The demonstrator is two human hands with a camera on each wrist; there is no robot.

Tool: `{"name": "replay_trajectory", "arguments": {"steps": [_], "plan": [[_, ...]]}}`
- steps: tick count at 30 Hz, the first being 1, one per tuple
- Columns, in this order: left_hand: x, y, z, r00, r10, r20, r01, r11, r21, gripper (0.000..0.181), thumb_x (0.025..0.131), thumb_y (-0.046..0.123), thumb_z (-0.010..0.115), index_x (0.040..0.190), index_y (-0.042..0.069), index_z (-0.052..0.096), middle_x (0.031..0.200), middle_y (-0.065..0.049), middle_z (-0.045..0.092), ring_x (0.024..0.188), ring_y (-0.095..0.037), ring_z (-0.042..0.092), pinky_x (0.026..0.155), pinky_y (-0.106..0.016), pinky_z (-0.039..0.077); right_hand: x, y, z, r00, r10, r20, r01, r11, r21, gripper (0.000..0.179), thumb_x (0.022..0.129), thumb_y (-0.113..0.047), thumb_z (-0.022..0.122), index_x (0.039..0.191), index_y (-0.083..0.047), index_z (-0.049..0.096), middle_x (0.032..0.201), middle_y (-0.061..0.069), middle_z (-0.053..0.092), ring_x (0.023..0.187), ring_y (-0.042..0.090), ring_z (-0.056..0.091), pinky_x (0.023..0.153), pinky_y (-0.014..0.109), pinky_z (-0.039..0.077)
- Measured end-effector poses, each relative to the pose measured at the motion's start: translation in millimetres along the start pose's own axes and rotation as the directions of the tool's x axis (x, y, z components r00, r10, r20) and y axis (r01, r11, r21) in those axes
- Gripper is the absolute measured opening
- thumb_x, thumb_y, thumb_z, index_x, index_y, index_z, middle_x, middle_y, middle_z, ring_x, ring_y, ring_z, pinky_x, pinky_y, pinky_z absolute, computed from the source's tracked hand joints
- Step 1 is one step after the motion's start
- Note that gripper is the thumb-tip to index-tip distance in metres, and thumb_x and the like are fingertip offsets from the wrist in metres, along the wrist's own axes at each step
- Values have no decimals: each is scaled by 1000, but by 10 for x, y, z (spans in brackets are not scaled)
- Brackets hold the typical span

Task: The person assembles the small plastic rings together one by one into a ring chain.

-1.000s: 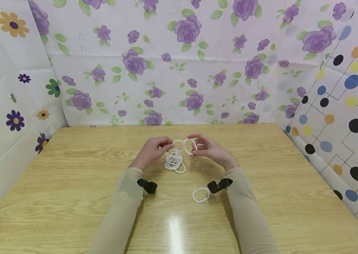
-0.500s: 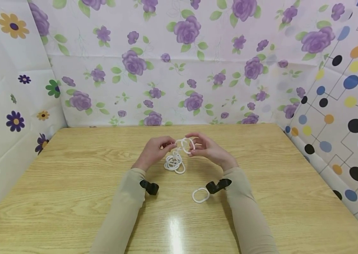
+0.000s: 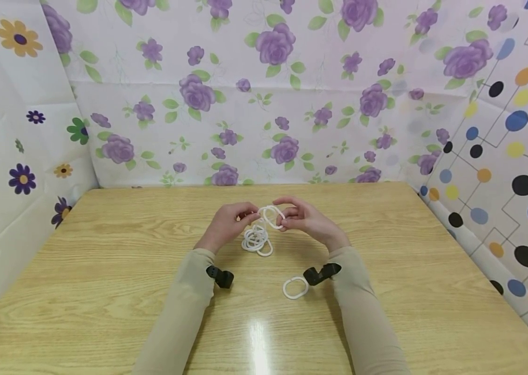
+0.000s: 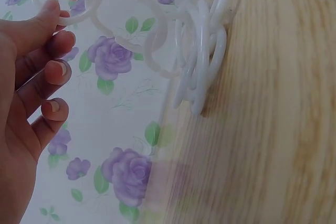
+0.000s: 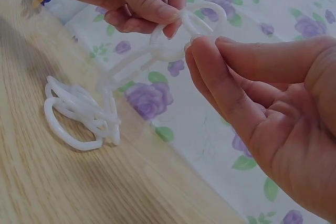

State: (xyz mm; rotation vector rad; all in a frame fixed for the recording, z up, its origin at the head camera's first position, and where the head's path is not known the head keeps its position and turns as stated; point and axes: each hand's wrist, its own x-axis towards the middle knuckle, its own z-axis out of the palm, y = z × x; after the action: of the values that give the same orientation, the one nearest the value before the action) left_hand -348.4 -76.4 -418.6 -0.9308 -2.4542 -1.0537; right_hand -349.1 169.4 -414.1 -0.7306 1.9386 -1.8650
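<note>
White plastic oval links are joined into a chain. Its lower part lies in a heap (image 3: pixel 255 238) on the table, and its upper links rise from there to my left hand (image 3: pixel 229 223). Thumb and fingertips of that hand pinch an upper link, as the left wrist view also shows. My right hand (image 3: pixel 308 221) holds another white link (image 3: pixel 274 225) at its right side. In the head view the two held links overlap; whether they are hooked together I cannot tell. One loose white link (image 3: pixel 295 288), with a small gap in its top, lies nearer me, beside the right wrist's camera.
The wooden table (image 3: pixel 118 271) stretches out on both sides of the arms. Flower-printed cloth (image 3: pixel 245 130) hangs along its back edge, with patterned sheets at left and right. Black cameras sit on both wrists.
My right hand has shifted slightly left, bringing its link from beside the left hand's link to overlapping it. That link has also turned a little. The heap and the loose link lie still.
</note>
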Motion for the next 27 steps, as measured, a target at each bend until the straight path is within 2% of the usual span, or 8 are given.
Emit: {"name": "replay_trajectory", "arguments": {"steps": [7,12,16,22,27], "plan": [[-3,-9,-10,1000,-15,6,15,1000,-4,11,94,20,64,96,13,72,73,0,64,64,-9,49,60,-23,39,-28,-61,-42,1000,19,-21,-21,996,-82,42,97,-1,53,138,2,43,88,3,68,84,12,66,75,28,55],[-8,-19,-19,1000,-25,16,25,1000,-4,12,94,21,64,96,13,72,74,1,65,64,-9,50,59,-23,40,-71,-154,-68,998,-8,-58,-3,983,-186,33,99,-11,54,130,0,53,86,-1,67,80,11,63,73,30,51],[-13,-28,-27,997,-50,50,50,999,-10,13,94,25,64,95,15,72,78,0,67,67,-10,52,61,-24,42,-82,-194,-84,993,-44,-112,18,974,-226,29,99,-13,54,125,0,57,85,-1,65,79,11,60,71,30,48],[-13,-39,-21,993,-61,102,64,998,-29,13,93,28,66,94,17,73,80,2,67,70,-10,53,65,-25,44,-78,-253,-48,984,-76,-160,39,974,-222,22,99,-12,54,116,2,56,87,-3,63,81,13,59,72,25,47],[-7,-53,-3,992,-55,115,59,998,-27,13,93,28,66,94,17,72,79,3,67,70,-10,53,65,-25,44,-71,-281,-14,982,-73,-172,38,979,-199,25,96,-6,58,119,2,54,95,-6,63,88,9,61,78,23,48]]}}
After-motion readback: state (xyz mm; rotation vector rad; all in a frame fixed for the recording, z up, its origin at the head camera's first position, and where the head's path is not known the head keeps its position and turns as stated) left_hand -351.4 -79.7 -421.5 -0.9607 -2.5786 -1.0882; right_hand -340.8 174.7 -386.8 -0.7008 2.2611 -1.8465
